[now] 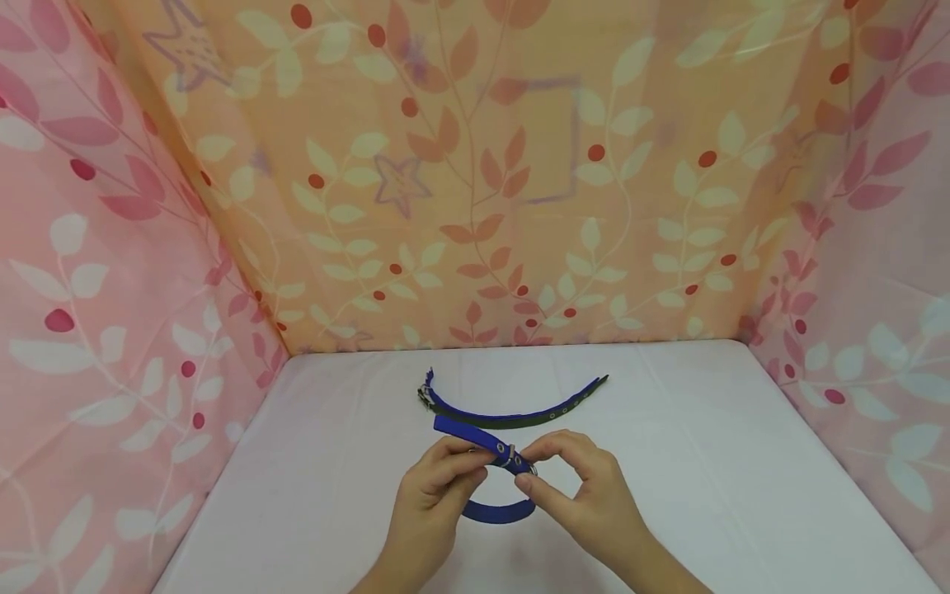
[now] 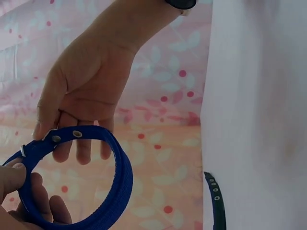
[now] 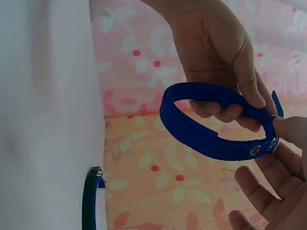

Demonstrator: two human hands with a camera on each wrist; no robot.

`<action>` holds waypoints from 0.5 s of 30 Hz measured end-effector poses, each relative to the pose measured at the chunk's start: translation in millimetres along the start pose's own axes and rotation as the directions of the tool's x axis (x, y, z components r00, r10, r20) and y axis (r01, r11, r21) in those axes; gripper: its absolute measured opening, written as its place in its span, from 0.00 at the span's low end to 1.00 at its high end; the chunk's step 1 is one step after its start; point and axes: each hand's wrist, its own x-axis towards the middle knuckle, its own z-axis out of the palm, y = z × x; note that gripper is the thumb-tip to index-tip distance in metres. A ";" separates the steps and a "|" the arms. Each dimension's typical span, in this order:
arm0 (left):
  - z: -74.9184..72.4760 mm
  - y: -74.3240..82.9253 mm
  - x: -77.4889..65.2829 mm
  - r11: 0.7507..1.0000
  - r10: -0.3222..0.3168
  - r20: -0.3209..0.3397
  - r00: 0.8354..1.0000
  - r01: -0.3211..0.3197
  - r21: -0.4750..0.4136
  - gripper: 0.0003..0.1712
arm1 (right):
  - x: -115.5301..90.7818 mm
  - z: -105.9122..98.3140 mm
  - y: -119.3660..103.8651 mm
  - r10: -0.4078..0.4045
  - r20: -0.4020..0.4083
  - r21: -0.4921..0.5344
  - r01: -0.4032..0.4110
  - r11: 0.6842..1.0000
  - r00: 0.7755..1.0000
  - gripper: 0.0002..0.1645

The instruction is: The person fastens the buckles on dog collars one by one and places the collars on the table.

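A blue collar (image 1: 497, 514) with metal eyelets is bent into a loop between both hands, above the white table. Its free end (image 1: 456, 426) sticks out up and to the left, past a metal keeper (image 1: 511, 453). My left hand (image 1: 434, 495) pinches the strap left of the keeper between thumb and fingers. Thumb and index finger of my right hand (image 1: 590, 487) pinch the buckle end. In the left wrist view the loop (image 2: 123, 191) hangs below the right hand (image 2: 93, 72). In the right wrist view the left hand (image 3: 216, 48) is behind the loop (image 3: 201, 143).
Farther back on the table (image 1: 334, 429), a dark green collar (image 1: 512, 424) with eyelets lies curved along a second blue collar (image 1: 460, 407). Their buckles (image 1: 425, 394) are at the left end. Patterned cloth walls (image 1: 475, 206) stand behind and on both sides.
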 end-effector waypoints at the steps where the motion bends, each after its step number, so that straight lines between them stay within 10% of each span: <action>1: -0.3 -0.2 0.0 1.000 -0.003 0.008 1.000 0.003 -0.009 0.15 | 0.0 0.0 -0.1 0.002 0.007 -0.004 -0.002 1.000 1.000 0.16; 10: -0.8 1.2 2.0 0.998 -0.051 0.026 0.998 0.051 0.025 0.14 | 1.8 -0.8 1.2 -0.034 0.008 -0.007 0.034 0.999 0.999 0.17; 15: -0.1 3.2 2.7 0.959 -0.278 0.053 0.959 0.274 0.069 0.09 | 2.4 0.2 2.1 -0.135 -0.033 0.028 0.136 0.990 0.990 0.24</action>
